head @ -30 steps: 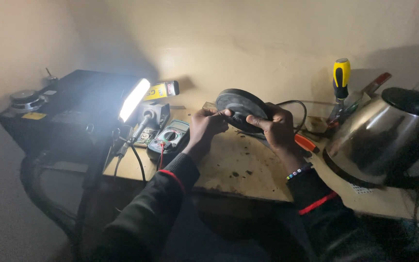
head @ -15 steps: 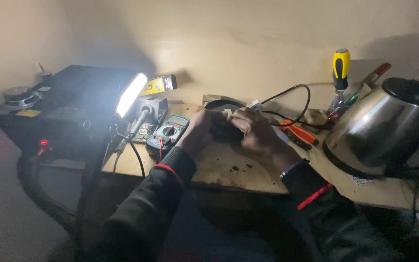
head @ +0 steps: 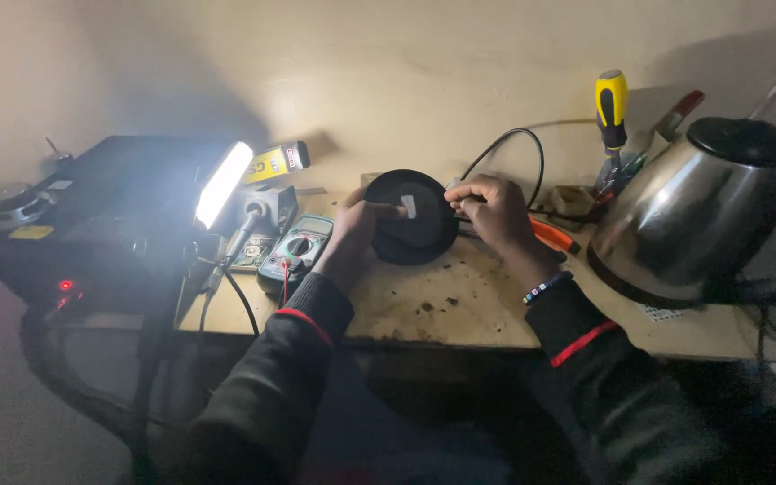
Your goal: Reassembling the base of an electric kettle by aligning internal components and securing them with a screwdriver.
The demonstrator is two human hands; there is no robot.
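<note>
Your left hand (head: 352, 232) holds the round black base (head: 410, 217) on its left side, fingers curled on the rim and thumb across the front. The base stands tipped up on its edge, flat bottom facing you, near the back-middle of the wooden table (head: 460, 310). There's a small white sticker on it.

Your right hand (head: 493, 208) is at the right edge of the base, fingers pinched close together. It looks like it grips the rim or something small there, but I can't tell which, too dark. A black cord (head: 512, 144) loops up behind that hand & goes back down by the wall.

Just right of your right hand lies an orange-handled tool (head: 551, 235) on the table. Further right sits a shiny steel kettle (head: 675, 220) w/ a black lid, well apart from the base. Behind it a screwdriver w/ a yellow & black handle (head: 611, 112) stands up.

Left of your left hand is a grey & green meter (head: 296, 250), lying flat, w/ red & black wires near it. Beside that a bright white lamp (head: 223, 184) shines, tilted. A yellow box-shaped thing (head: 276, 163) is behind the lamp. Far left is a big black box (head: 110, 211) w/ a small red light on its front.

Your sleeves are dark w/ red trim, & there's a bead band on your right wrist.
</note>
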